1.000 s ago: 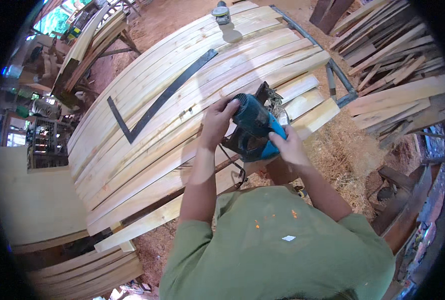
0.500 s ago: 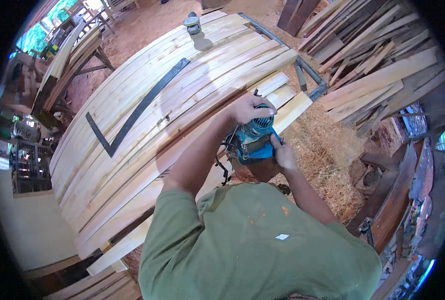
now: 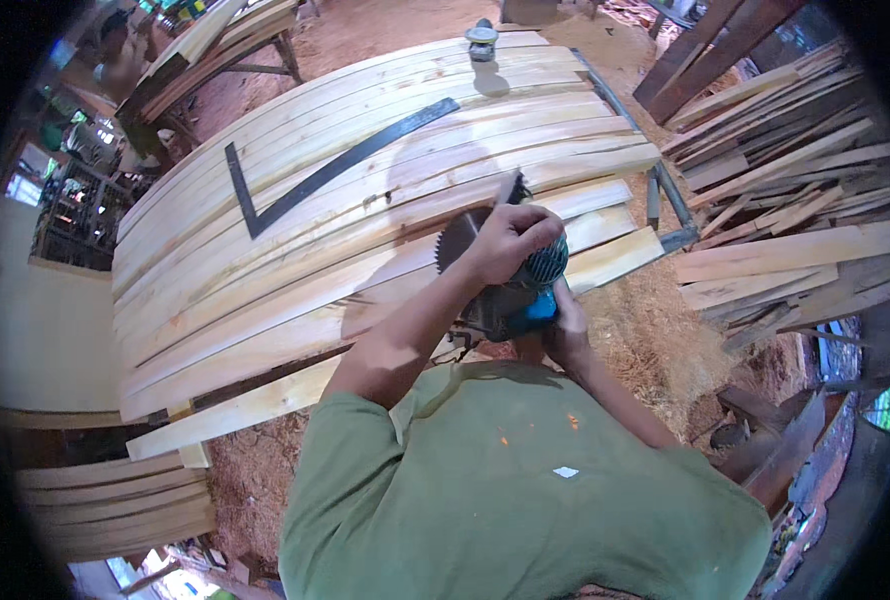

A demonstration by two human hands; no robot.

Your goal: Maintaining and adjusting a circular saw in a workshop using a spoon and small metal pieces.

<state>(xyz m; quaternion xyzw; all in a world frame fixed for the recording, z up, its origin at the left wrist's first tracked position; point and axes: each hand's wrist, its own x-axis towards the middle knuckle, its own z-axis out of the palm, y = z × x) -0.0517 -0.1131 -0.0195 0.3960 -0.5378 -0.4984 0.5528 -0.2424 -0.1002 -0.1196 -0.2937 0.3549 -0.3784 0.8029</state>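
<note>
A teal circular saw (image 3: 525,305) is held close in front of my chest, tilted so its toothed round blade (image 3: 455,243) shows at the left. My left hand (image 3: 513,242) is closed over the top of the saw, by its vented motor housing (image 3: 548,262). Lower on the right side, my right hand (image 3: 568,325) grips the saw's body, partly hidden behind it. Beyond the saw, long pale planks (image 3: 315,255) lie side by side. On them rests a dark metal carpenter's square (image 3: 350,160).
An angle grinder (image 3: 482,42) stands at the far end of the planks. A metal frame (image 3: 670,205) edges them on the right. Stacked offcuts (image 3: 785,150) lie farther right, with wood shavings (image 3: 655,340) on the ground. Another person (image 3: 120,60) is at the far left.
The saw has turned in my hands, bringing its toothed blade into sight on the left. My left hand has shifted across the top. The view has swung left, so the planks appear farther right.
</note>
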